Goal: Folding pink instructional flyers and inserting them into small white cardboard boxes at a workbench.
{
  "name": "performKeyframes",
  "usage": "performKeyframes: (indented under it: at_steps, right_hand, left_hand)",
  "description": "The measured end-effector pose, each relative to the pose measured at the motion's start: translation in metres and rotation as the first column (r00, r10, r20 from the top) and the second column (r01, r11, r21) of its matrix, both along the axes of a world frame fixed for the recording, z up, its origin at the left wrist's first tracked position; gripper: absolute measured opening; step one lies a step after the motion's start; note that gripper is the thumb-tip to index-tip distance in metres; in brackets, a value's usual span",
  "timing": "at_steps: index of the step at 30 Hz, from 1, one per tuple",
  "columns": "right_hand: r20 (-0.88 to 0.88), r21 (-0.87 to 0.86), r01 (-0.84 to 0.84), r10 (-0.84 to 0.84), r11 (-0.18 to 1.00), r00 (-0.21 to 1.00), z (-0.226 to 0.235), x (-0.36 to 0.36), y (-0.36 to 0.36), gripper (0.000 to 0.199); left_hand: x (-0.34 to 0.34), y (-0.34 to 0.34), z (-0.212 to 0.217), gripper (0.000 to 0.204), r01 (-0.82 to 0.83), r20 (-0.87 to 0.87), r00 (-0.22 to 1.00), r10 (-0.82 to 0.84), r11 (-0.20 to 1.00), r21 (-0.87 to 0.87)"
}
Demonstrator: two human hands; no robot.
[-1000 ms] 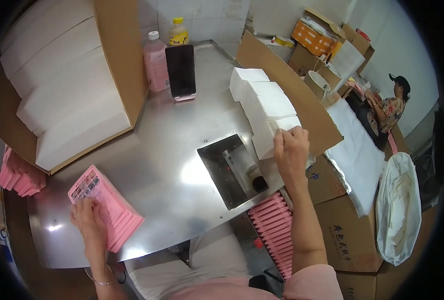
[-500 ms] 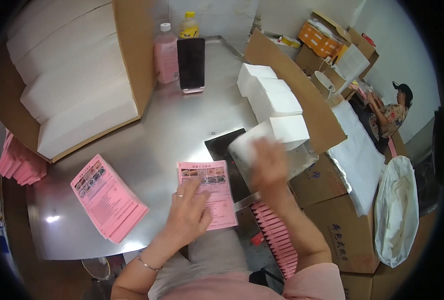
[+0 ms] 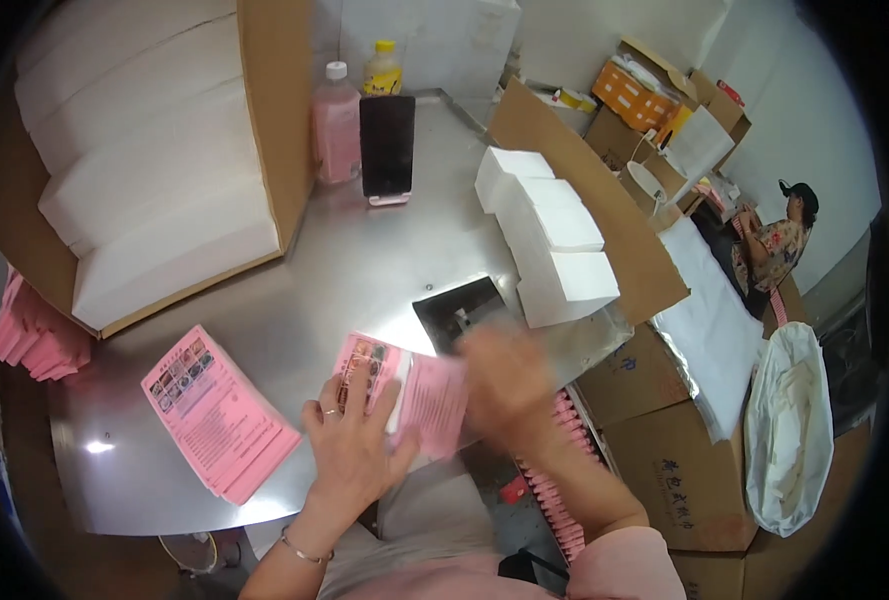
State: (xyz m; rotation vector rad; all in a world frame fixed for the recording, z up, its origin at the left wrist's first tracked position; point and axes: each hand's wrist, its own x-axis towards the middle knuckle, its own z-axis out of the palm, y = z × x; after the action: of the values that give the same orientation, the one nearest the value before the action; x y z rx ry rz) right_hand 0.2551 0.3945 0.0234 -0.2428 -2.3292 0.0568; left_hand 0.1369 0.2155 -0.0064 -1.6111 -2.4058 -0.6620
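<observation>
My left hand [image 3: 357, 445], with a ring and a bracelet, holds a pink printed paper packet [image 3: 434, 400] at the near edge of the steel table. Its fingers lie over the part with small food photos and its thumb is by the lower edge. The packet is bent, and a white strip shows between its two pink parts. At the packet's right side my right hand [image 3: 509, 390] is smeared by motion, so its fingers and anything in them cannot be made out. A stack of similar pink packets [image 3: 222, 415] lies to the left.
Folded white napkins [image 3: 554, 235] stand in a row at the right, by a cardboard flap [image 3: 604, 200]. A big box of white napkins [image 3: 174, 240] fills the left. Beyond are a phone [image 3: 387, 150] and two bottles. A black plate [image 3: 459, 310] lies mid-table. Another person [image 3: 779, 245] sits far right.
My right hand has come from the white napkins down to the pink packet's right side. The packet, flat before, is now bent, and my left hand has shifted slightly left and down.
</observation>
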Motion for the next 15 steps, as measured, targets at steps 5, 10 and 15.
performKeyframes:
  at_steps: [5, 10, 15]
  right_hand:
    - [0.036, 0.142, 0.557, -0.567, 0.818, 0.823, 0.027, 0.021, 0.085, 0.027]
    - [0.037, -0.019, 0.521, -0.521, 0.853, 0.853, 0.017, 0.028, 0.101, 0.016]
    - [0.067, -0.099, 0.517, -0.513, 0.85, 0.856, 0.021, 0.034, 0.102, 0.016]
  left_hand:
    - [0.009, 0.011, 0.008, 0.057, -0.108, 0.007, 0.994, 0.108, 0.994, -0.024]
    - [0.004, 0.005, 0.013, 0.049, -0.02, -0.073, 0.997, 0.025, 0.997, 0.074]
    - [0.012, 0.0, 0.016, 0.042, 0.045, 0.031, 0.999, -0.045, 0.999, 0.0]
